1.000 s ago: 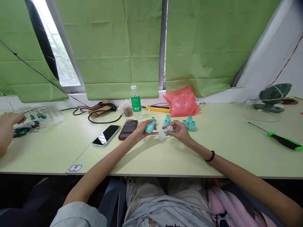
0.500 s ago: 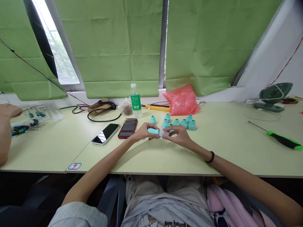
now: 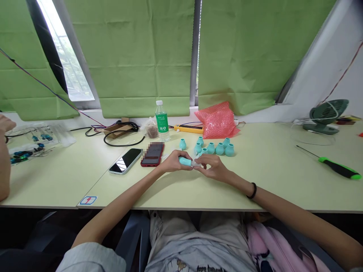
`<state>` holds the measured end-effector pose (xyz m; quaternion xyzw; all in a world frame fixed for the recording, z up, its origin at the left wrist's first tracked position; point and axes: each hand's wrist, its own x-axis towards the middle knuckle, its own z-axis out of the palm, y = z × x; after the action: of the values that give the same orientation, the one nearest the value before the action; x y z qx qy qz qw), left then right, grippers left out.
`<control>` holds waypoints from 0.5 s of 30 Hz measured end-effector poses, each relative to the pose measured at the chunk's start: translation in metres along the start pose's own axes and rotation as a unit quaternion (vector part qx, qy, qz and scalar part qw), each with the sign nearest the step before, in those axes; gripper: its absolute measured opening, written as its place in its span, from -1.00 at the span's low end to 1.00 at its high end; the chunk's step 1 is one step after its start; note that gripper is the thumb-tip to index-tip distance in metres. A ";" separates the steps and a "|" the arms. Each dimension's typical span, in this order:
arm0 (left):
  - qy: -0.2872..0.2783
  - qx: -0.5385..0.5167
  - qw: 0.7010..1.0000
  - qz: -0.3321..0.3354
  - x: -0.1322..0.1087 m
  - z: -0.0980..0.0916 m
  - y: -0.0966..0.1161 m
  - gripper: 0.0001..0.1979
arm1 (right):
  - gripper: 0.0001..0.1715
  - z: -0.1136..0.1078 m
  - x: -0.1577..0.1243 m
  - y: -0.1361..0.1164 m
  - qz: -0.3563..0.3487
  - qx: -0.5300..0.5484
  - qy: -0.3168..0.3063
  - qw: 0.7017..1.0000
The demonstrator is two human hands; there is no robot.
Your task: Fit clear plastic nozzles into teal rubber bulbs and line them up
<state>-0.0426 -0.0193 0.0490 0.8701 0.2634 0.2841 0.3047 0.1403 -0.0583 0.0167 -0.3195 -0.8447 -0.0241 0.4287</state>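
My left hand (image 3: 172, 162) is closed around a small teal vase-shaped piece (image 3: 185, 161), held on its side just above the pale green table (image 3: 255, 177). My right hand (image 3: 211, 166) pinches a small clear-white part (image 3: 196, 163) against the teal piece's end. The two hands meet at mid-table. Several more teal pieces (image 3: 219, 149) stand in a loose row just behind my hands.
A red phone (image 3: 153, 154) and a dark phone (image 3: 126, 161) lie left of my hands. Behind stand a water bottle (image 3: 161, 121), a pink bubble-wrap bag (image 3: 219, 121) and cables. A green-handled screwdriver (image 3: 338, 168) and a fan (image 3: 326, 116) are right. Another person's hand (image 3: 5, 124) is far left.
My hands have come together: the teal piece turned on its side and the white part now sits at its end. Both hands dropped slightly toward the table. The other person's hand rose.
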 end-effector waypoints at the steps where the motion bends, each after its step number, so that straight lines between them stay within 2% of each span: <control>1: 0.004 0.007 1.000 0.002 0.000 0.001 0.001 -0.71 | -0.79 0.000 0.000 0.000 0.027 0.023 0.005 0.999; 8: 0.011 0.075 0.997 0.025 -0.003 0.003 0.003 -0.73 | -0.73 -0.003 0.006 -0.003 0.191 0.165 -0.019 0.967; 12: 0.014 0.116 0.992 0.045 -0.004 0.005 0.004 -0.74 | -0.71 -0.006 0.009 -0.003 0.260 0.256 -0.059 0.929; 15: 0.015 0.137 0.989 0.053 -0.005 0.006 0.006 -0.75 | -0.70 -0.006 0.011 0.000 0.286 0.313 -0.079 0.902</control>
<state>-0.0407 -0.0285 0.0472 0.9118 0.2580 0.2743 0.1635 0.1401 -0.0548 0.0286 -0.3974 -0.7123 0.3909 0.4266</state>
